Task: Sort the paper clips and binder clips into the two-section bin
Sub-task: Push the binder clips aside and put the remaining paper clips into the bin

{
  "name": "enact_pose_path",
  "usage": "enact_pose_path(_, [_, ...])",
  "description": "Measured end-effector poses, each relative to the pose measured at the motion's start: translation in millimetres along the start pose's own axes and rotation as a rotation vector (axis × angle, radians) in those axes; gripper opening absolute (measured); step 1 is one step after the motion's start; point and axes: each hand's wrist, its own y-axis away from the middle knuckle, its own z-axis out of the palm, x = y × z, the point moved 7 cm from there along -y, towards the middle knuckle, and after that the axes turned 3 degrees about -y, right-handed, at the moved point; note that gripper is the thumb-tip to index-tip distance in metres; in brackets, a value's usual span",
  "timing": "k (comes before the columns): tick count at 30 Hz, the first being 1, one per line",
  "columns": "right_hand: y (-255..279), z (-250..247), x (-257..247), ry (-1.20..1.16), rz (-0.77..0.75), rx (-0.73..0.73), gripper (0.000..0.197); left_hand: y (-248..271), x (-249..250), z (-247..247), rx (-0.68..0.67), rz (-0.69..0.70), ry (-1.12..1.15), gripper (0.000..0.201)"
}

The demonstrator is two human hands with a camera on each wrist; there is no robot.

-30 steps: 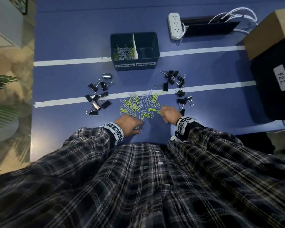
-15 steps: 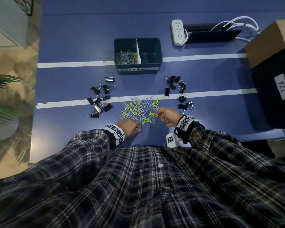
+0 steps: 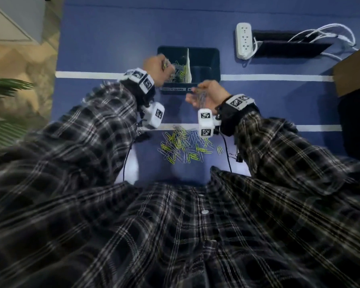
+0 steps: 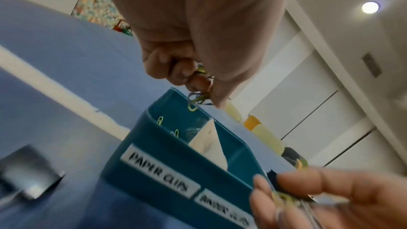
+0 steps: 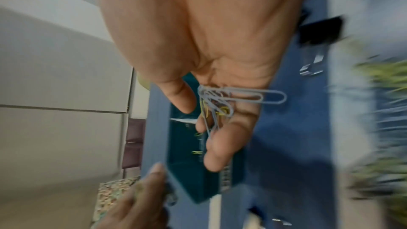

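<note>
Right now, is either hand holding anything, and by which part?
Both hold paper clips: left hand pinches a bunch at its fingertips; right hand cradles a bunch in curled fingers.

Person wears a dark plaid button-up shirt [image 3: 175,235]: black/grey with thin white and pale yellow lines, white buttons [image 3: 204,212] down the front, long sleeves to the wrists. Each wrist has a black strap carrying white blocks printed with black-and-white square fiducial markers: left wrist band [image 3: 142,80], right wrist band [image 3: 239,101]. A white boxy camera module, also marker-tagged, hangs under each wrist [image 3: 155,117] [image 3: 205,124]. Thin black cables [image 3: 227,152] trail from the modules.
</note>
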Motion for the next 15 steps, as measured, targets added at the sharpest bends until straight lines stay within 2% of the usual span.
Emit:
enact_pose_path(3, [-19, 26, -31, -0.12, -0.006, -0.011, 0.028, -32, -1, -3, -0.026, -0.061, -0.123, 0.027])
enact_pose_path(6, [-39, 43, -44, -0.13, 0.006, 0.012, 0.046, -43, -9, 9, -0.034, -0.101, -0.084, 0.033])
enact_pose_path(8, [-48, 54, -50, -0.19, -0.002, 0.002, 0.046, -40, -11, 9, 0.039, -0.093, -0.032, 0.034])
enact_pose_path(12, [-47, 65, -52, -0.166, -0.031, -0.082, 0.033, -11, -21, -14, 0.328, -0.072, 0.125, 0.032])
enact_pose_path(13, [-43, 65, -51, -0.115, -0.031, -0.109, 0.033, 0, -24, -14, 0.367, -0.036, 0.154, 0.031])
enact_pose_path(15, [-35, 62, -50, -0.004, -0.067, -0.123, 0.032, 26, -32, -2, 0.359, 0.02, 0.131, 0.025])
